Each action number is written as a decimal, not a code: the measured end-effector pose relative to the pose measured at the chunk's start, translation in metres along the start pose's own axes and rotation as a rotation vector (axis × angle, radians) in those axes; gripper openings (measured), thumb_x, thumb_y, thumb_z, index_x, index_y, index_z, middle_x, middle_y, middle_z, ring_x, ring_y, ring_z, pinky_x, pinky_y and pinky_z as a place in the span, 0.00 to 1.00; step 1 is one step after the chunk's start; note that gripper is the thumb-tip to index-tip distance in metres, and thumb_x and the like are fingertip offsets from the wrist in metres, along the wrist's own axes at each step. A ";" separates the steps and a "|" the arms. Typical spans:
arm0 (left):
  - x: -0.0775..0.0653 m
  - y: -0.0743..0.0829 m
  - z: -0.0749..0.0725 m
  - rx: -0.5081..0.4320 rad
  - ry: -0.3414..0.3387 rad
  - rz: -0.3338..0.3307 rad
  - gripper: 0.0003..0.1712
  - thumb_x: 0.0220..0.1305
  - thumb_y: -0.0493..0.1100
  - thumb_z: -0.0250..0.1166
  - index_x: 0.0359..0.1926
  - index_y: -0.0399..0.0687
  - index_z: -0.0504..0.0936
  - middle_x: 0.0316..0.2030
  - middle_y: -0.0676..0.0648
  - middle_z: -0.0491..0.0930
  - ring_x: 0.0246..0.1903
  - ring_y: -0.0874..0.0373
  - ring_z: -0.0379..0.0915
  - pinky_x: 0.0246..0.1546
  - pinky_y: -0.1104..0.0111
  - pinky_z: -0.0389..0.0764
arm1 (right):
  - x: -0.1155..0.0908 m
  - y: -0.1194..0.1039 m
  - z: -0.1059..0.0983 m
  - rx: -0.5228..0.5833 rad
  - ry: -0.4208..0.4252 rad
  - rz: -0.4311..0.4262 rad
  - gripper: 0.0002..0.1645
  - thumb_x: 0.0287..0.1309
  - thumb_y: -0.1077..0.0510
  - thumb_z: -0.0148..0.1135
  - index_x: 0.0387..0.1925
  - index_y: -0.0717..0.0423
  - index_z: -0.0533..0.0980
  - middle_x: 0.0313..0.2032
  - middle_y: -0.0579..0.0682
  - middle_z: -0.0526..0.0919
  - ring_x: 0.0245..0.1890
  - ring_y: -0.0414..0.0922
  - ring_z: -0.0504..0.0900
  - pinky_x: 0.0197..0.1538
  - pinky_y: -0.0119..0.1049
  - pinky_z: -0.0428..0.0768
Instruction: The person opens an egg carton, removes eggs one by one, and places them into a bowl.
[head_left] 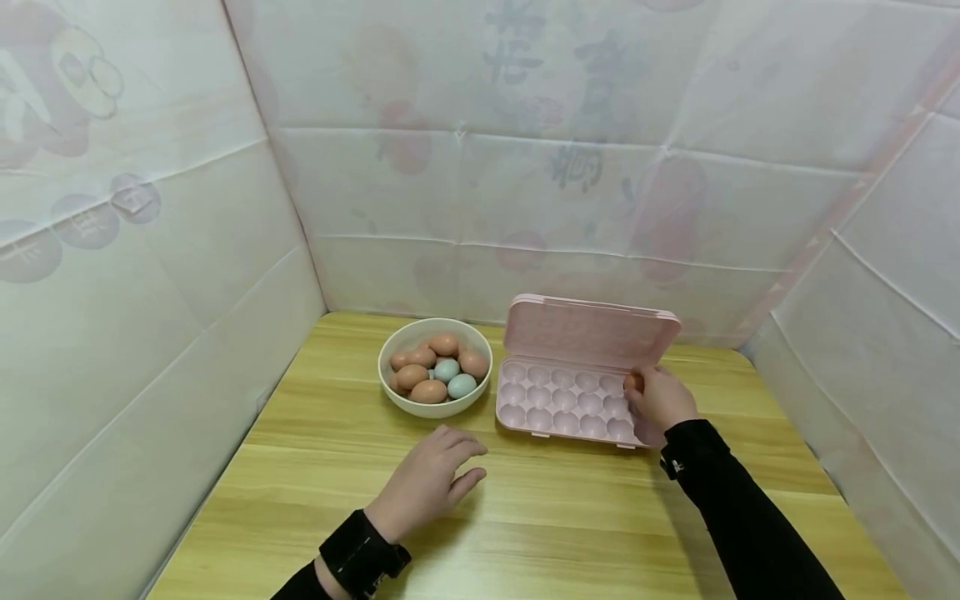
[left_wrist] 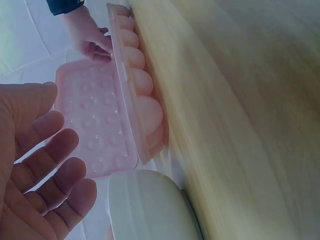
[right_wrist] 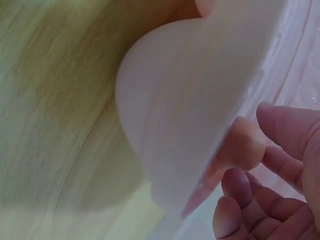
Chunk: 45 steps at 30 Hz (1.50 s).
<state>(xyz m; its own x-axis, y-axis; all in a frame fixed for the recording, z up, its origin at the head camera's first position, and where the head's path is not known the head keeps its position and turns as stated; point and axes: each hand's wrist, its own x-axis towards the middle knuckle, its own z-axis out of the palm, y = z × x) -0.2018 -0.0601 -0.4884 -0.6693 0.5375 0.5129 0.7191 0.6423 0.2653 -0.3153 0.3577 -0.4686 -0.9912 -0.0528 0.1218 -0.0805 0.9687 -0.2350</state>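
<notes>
At the right end of a pink egg box (head_left: 555, 363), my right hand (head_left: 662, 398) holds a brown egg (head_left: 633, 383) at a back-row cup. In the right wrist view the egg (right_wrist: 246, 144) sits partly below the box's rim, thumb and fingers curled around it. The visible cups in the box hold no eggs. My left hand (head_left: 426, 479) hovers over the table in front of a cream bowl (head_left: 384, 358), fingers loosely spread with nothing in them. Several brown eggs (head_left: 429, 392) and a few pale blue-green eggs (head_left: 461, 386) fill the bowl.
The egg box's lid (head_left: 588, 332) stands raised along its back edge, leaning toward the rear sheet. Bowl and box share a light wooden table (head_left: 540, 525). Pale printed sheets (head_left: 465, 192) hang behind the table and along both sides.
</notes>
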 end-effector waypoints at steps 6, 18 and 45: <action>0.000 0.003 0.003 -0.018 -0.023 -0.010 0.14 0.67 0.49 0.77 0.50 0.52 0.89 0.50 0.53 0.88 0.51 0.58 0.82 0.54 0.63 0.85 | 0.006 0.004 0.007 -0.020 0.043 0.013 0.11 0.71 0.57 0.63 0.48 0.61 0.78 0.33 0.60 0.84 0.30 0.57 0.83 0.36 0.58 0.83; -0.002 0.004 0.007 -0.014 -0.038 -0.022 0.15 0.67 0.50 0.76 0.51 0.53 0.88 0.50 0.54 0.87 0.50 0.59 0.81 0.54 0.63 0.85 | 0.008 0.011 0.017 -0.008 0.082 0.008 0.10 0.68 0.61 0.61 0.48 0.60 0.75 0.33 0.59 0.84 0.28 0.56 0.82 0.35 0.56 0.81; 0.015 0.025 0.007 -0.098 0.111 0.045 0.26 0.62 0.49 0.80 0.58 0.47 0.85 0.54 0.49 0.86 0.56 0.55 0.83 0.57 0.64 0.87 | -0.092 -0.131 0.024 1.017 -0.188 -0.076 0.21 0.71 0.56 0.70 0.57 0.63 0.78 0.50 0.61 0.88 0.42 0.38 0.85 0.48 0.30 0.85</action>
<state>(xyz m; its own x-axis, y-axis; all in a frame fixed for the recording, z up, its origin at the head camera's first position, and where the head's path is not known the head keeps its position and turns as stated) -0.1950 -0.0322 -0.4796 -0.6155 0.4974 0.6114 0.7662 0.5595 0.3161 -0.2160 0.2299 -0.4717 -0.9731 -0.2271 0.0385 -0.1082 0.3035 -0.9467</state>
